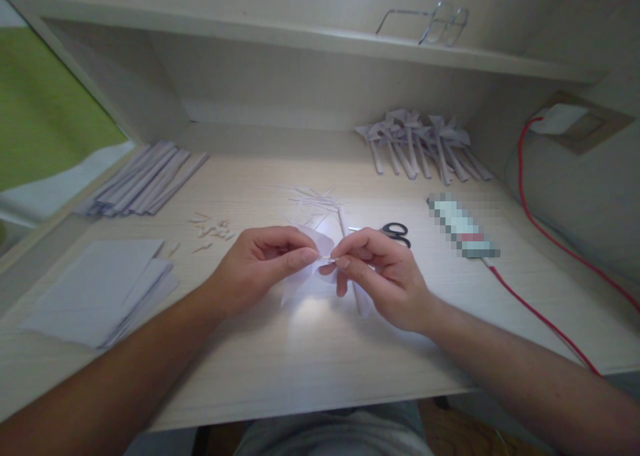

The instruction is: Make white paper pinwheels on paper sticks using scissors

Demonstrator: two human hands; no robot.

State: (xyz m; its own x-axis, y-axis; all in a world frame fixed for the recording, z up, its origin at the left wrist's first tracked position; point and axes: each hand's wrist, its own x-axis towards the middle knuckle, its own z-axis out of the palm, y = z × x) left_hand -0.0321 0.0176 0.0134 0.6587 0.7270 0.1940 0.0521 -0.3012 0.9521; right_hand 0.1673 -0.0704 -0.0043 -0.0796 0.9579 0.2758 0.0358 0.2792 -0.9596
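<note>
Both hands meet at the centre of the frame, just above the table [310,363]. The left hand [260,263] is curled nearly shut, thumb and forefinger pinched on a small folded white paper piece [320,246]. The right hand [380,269] is likewise closed to a pinch, its fingertips [344,263] gripping the same paper from the other side, so the two hands almost touch. Both forearms come in from the lower corners, wrists low over the table, palms turned inward.

Just behind the right hand lie black-handled scissors [397,233]. Thin paper trimmings [313,199] are scattered behind the hands. A stack of white sheets [100,289] lies at the lower left, and folded paper pinwheels [423,143] at the upper right.
</note>
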